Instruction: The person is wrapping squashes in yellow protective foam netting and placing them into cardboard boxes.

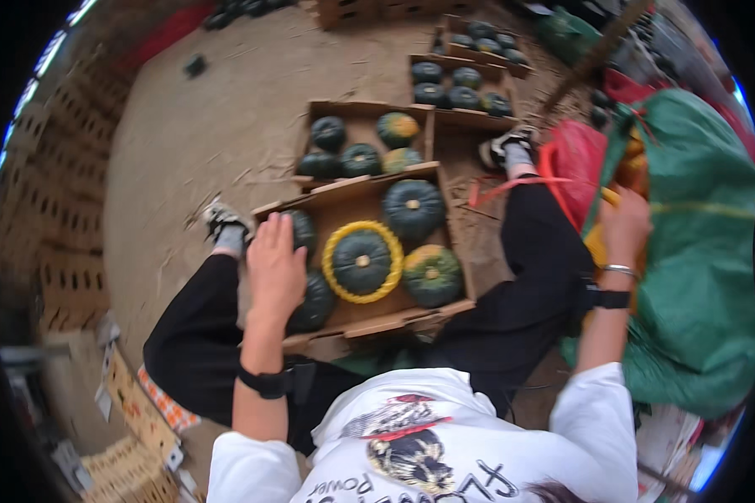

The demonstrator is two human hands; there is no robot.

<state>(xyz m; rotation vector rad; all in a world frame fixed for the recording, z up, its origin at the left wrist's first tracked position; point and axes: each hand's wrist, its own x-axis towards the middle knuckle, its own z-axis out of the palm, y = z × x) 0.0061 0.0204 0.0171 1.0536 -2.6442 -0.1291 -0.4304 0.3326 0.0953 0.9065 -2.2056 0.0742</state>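
My left hand [275, 267] lies with fingers stretched out at the left side of a cardboard box [327, 323] between my legs, over a dark green squash [315, 306] and its neighbour. A squash in the middle [362, 260] sits inside a yellow padded ring [386, 285]; another squash [413, 205] and a green-orange one [432, 277] sit at the right. My right hand [622, 220] reaches into an open green woven sack [696, 251] at my right, among yellow material [597, 247]; its fingers are curled, and what they hold is partly hidden.
Three more squash boxes [432, 126] stand beyond on the concrete floor [176, 126]. A red bag [579, 159] and a slanting pole [600, 54] are at the right. Stacks of perforated cartons [63, 210] line the left; folded cardboard [138, 402] lies at lower left.
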